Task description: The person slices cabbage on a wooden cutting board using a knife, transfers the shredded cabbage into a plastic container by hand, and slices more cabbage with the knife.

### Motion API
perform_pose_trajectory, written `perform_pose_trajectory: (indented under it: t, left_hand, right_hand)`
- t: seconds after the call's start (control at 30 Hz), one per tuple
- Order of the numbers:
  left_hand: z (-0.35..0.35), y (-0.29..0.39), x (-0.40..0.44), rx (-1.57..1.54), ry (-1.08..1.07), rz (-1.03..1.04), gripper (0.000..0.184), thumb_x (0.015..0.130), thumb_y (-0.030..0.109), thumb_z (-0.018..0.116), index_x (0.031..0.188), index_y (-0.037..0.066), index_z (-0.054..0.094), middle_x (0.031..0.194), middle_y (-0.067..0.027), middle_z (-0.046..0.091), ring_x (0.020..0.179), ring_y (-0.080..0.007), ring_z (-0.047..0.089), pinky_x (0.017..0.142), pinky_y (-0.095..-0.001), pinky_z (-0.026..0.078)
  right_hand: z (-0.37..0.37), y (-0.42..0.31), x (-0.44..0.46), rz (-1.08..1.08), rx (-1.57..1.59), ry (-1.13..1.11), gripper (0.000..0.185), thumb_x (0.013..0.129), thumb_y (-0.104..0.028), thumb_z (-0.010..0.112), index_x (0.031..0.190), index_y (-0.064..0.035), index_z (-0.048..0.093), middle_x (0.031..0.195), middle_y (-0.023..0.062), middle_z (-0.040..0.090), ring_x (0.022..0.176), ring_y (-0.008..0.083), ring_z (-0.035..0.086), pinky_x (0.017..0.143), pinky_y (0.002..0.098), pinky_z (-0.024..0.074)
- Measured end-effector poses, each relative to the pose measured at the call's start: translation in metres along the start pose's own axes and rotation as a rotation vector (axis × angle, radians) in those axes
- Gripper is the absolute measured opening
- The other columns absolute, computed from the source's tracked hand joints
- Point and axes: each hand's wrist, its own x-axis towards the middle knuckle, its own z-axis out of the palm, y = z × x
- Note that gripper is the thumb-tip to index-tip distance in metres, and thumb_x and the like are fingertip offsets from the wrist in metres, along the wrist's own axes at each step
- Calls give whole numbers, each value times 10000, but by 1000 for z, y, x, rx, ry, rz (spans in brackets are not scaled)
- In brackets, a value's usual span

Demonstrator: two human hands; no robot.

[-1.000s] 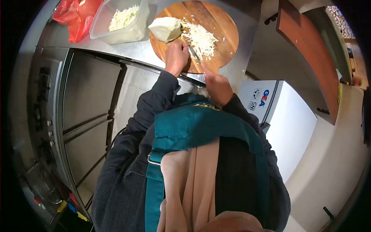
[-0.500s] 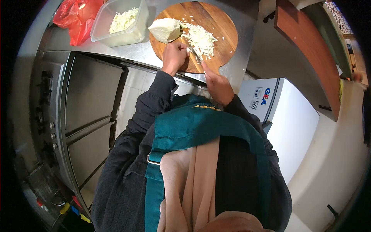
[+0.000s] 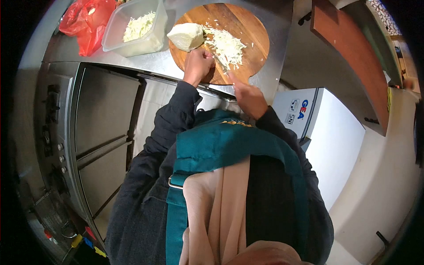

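Observation:
On the round wooden cutting board point(image 3: 254, 33) lie a large pale piece of cabbage point(image 3: 185, 37) and a heap of shredded cabbage point(image 3: 227, 46). My right hand point(image 3: 248, 97) is wrapped round the handle of a knife point(image 3: 220, 63), whose blade points up and left along the near side of the shreds. My left hand point(image 3: 198, 67) is closed at the board's near edge, below the cabbage piece and beside the blade. Its fingertips are pressed together; whatever they hold is too small to make out.
Left of the board, a clear plastic container point(image 3: 152, 42) holds more shredded cabbage. A red plastic bag point(image 3: 90, 26) lies farther left on the steel counter point(image 3: 115, 58). Below stands a steel cabinet point(image 3: 106, 110); a white GEA appliance point(image 3: 335, 141) is at the right.
Board, container and bag sit slightly farther left in view, as the camera has shifted a little. My hands keep nearly the same pose, with the knife still beside the left fingers.

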Motion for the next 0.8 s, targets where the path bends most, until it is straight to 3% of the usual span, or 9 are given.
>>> perform_pose_trajectory:
  t: [0.07, 0.2, 0.23, 0.4, 0.57, 0.7, 0.8]
  left_hand:
    - [5, -3, -2, -136, -48, -29, 127, 693, 86, 638, 689, -39, 622, 608, -116, 637, 544, -187, 636, 546, -286, 491]
    - [14, -3, -7, -230, -16, -60, 142, 709, 86, 642, 755, -47, 627, 617, -105, 640, 554, -173, 643, 547, -269, 492]
    - [15, -5, -6, -207, -30, -51, 105, 747, 27, 644, 784, -62, 601, 647, -77, 637, 588, -120, 629, 543, -224, 488]
    - [18, -6, -7, -32, 29, 14, 175, 720, 78, 658, 821, -51, 596, 641, -100, 634, 585, -138, 635, 534, -249, 485]
    - [20, -5, -1, 179, 143, 160, 350, 715, 64, 664, 997, -41, 486, 646, -77, 601, 575, -148, 610, 520, -279, 474]
    - [17, -1, 4, -79, -25, -12, 423, 715, 40, 664, 1048, -53, 420, 674, -120, 594, 568, -172, 609, 520, -285, 479]
    - [20, -2, 4, 80, 61, 81, 409, 715, 51, 664, 1033, -47, 425, 683, -132, 603, 579, -201, 619, 535, -300, 483]
  right_hand:
    - [-14, 2, -3, -111, 2, 126, 450, 828, -105, 502, 1275, -69, 469, 617, 149, 594, 532, 284, 610, 500, 415, 483]
    - [-27, 0, -5, -106, 21, 75, 431, 827, -98, 494, 1254, -43, 488, 609, 138, 591, 531, 278, 608, 495, 406, 482]
    - [-23, 4, -6, -94, -11, 42, 439, 822, -101, 500, 1258, -54, 488, 609, 139, 589, 531, 281, 606, 499, 407, 484]
    - [-18, 11, -6, -74, -102, -44, 479, 814, -118, 517, 1290, -94, 467, 609, 147, 583, 529, 284, 600, 507, 417, 487]
    - [0, 25, -1, -95, 13, -1, 511, 833, -129, 498, 1336, -114, 407, 617, 160, 582, 565, 310, 599, 541, 443, 480]
    - [-9, 19, -1, -75, 114, -13, 504, 840, -135, 491, 1336, -108, 405, 632, 178, 583, 587, 345, 592, 571, 465, 474]
    - [-9, 17, 0, -22, 148, -65, 498, 846, -143, 482, 1337, -104, 401, 649, 199, 582, 595, 367, 585, 581, 480, 467]
